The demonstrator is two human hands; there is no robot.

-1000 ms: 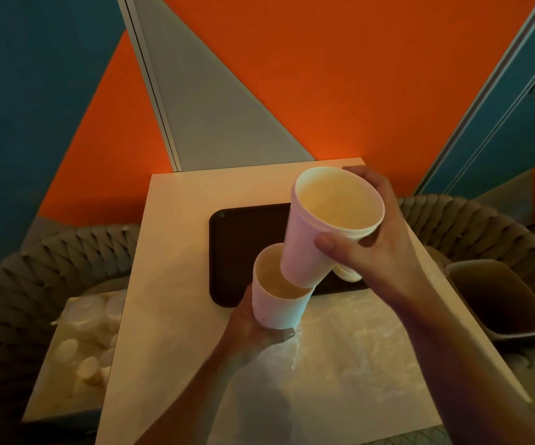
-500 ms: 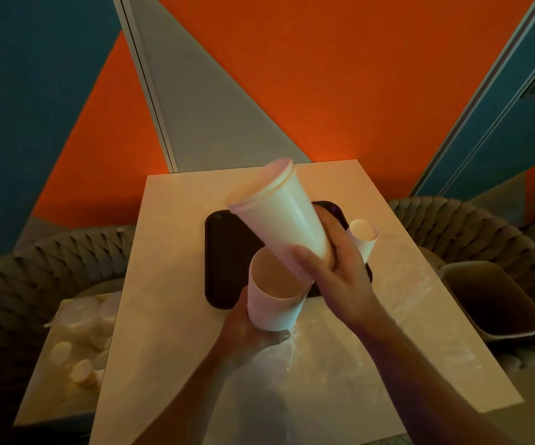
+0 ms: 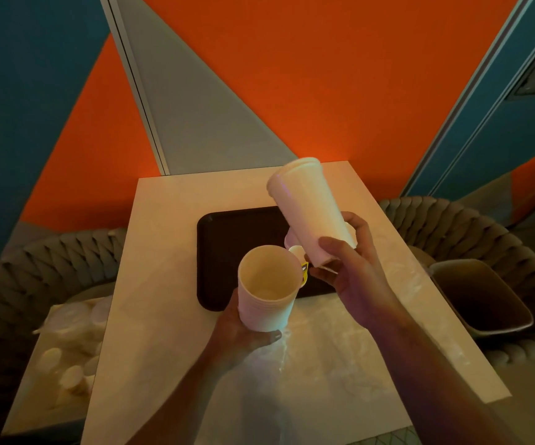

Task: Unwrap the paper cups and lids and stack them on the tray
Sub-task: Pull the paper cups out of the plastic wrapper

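Observation:
My left hand (image 3: pixel 243 335) grips a short stack of white paper cups (image 3: pixel 267 289) from below, mouth up, just over the near edge of the dark tray (image 3: pixel 227 248). My right hand (image 3: pixel 349 271) holds a taller stack of white cups (image 3: pixel 308 210) by its narrow end, tilted with the rims pointing up and away over the tray. The two stacks are apart. Behind the right-hand stack, another small cup (image 3: pixel 295 250) on the tray is partly hidden.
Clear plastic wrap (image 3: pixel 333 358) lies on the white table (image 3: pixel 163 284) in front of the tray. A box with wrapped lids and cups (image 3: pixel 63 358) sits on the left chair. A brown bin (image 3: pixel 481 297) stands on the right chair.
My right hand has pulled the taller stack out of the left-hand stack and swung it right, rims now pointing away. The left-hand stack stays low, its mouth now uncovered.

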